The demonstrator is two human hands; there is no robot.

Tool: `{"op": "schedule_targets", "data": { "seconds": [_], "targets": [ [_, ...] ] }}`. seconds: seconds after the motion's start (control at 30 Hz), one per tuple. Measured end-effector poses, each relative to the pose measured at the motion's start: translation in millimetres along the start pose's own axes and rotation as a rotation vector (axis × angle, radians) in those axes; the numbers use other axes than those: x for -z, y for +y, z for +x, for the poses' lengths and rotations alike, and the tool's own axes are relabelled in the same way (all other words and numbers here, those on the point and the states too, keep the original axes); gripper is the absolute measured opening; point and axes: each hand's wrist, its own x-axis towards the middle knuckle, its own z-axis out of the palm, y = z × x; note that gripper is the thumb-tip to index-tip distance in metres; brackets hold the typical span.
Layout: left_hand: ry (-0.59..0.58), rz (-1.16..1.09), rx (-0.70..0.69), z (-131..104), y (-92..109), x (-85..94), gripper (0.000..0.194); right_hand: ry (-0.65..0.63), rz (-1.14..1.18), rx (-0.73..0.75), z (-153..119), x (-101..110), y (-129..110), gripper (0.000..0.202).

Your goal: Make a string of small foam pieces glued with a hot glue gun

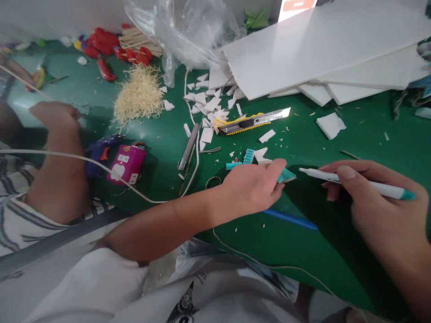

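Note:
Pinched in the fingers of my left hand [257, 186] is a small foam piece [287, 175] coloured teal on its face, with a pale edge. My right hand [380, 206] grips a white marker [357, 183] with a teal end, its tip pointing left, a short gap from the foam piece. Just beyond my left hand lie a teal striped piece [248, 156] and a thin teal strip [233, 166]. A yellow utility knife [254, 122] rests farther back with its blade out. Under my left hand, a blue stick [292, 219] shows in part.
White foam scraps [207, 105] are scattered behind the knife. Large foam sheets [323, 49] are stacked at the back right. A pink power adapter [127, 163], a white cord [81, 157] and a pile of yellowish shreds [138, 95] lie left. Another person's arm [59, 157] rests at far left.

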Motion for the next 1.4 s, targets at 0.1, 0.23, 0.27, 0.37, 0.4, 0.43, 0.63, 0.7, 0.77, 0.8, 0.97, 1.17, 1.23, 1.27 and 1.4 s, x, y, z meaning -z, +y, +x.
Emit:
{"op": "schedule_targets", "data": {
  "seconds": [0.1,0.23,0.27,0.37,0.4,0.43,0.63,0.7,0.77,0.8,0.97,1.17,1.23,1.27,1.4],
  "targets": [
    [0.004,-0.029,0.013,-2.1,-2.3,3.5,0.049,-0.003,0.004,0.002,1.2,0.6,0.8,0.015],
    [0.008,-0.013,0.045,-1.7,-1.0,4.5,0.039,-0.030,-0.013,0.016,1.9,1.9,2.1,0.017],
    [0.004,-0.002,0.043,-1.2,-0.4,3.6,0.036,-0.034,-0.015,0.016,1.5,2.0,2.4,0.016],
    [0.005,0.032,0.026,0.3,0.1,0.1,0.029,-0.025,-0.028,0.011,-0.5,1.9,2.6,0.016],
    [0.011,0.042,0.021,0.7,-0.2,-1.0,0.028,-0.024,-0.038,0.006,-1.2,1.8,2.4,0.016],
    [0.019,0.052,0.017,1.0,-0.5,-1.8,0.027,-0.021,-0.041,0.009,-1.7,1.7,2.0,0.016],
    [0.022,0.069,0.007,1.0,-1.4,-3.0,0.028,-0.044,-0.061,0.024,-2.6,2.5,0.4,0.015],
    [0.018,0.064,0.006,0.8,-1.2,-2.7,0.028,-0.058,-0.067,0.023,-2.5,3.3,1.3,0.016],
    [0.019,0.059,0.007,0.6,-0.9,-2.3,0.028,-0.074,-0.075,0.028,-2.6,4.4,2.9,0.017],
    [0.023,0.057,0.007,0.6,-0.8,-2.1,0.028,-0.079,-0.078,0.032,-2.9,4.9,3.8,0.018],
    [0.014,0.053,0.005,1.1,-0.3,-1.1,0.028,-0.098,-0.099,0.053,-4.9,4.8,6.3,0.020],
    [0.004,0.049,0.019,1.3,0.6,-0.8,0.029,-0.151,-0.081,0.049,-4.0,4.8,8.2,0.017],
    [0.003,0.042,0.026,1.1,0.7,-1.0,0.029,-0.154,-0.067,0.035,-3.3,5.0,9.7,0.019],
    [0.004,0.036,0.030,1.1,0.7,-1.1,0.029,-0.142,-0.054,0.031,-3.0,4.8,10.3,0.019],
    [0.002,0.018,0.038,1.0,0.6,-1.4,0.029,-0.077,-0.014,0.026,-2.7,2.3,10.5,0.015]
  ]
}}
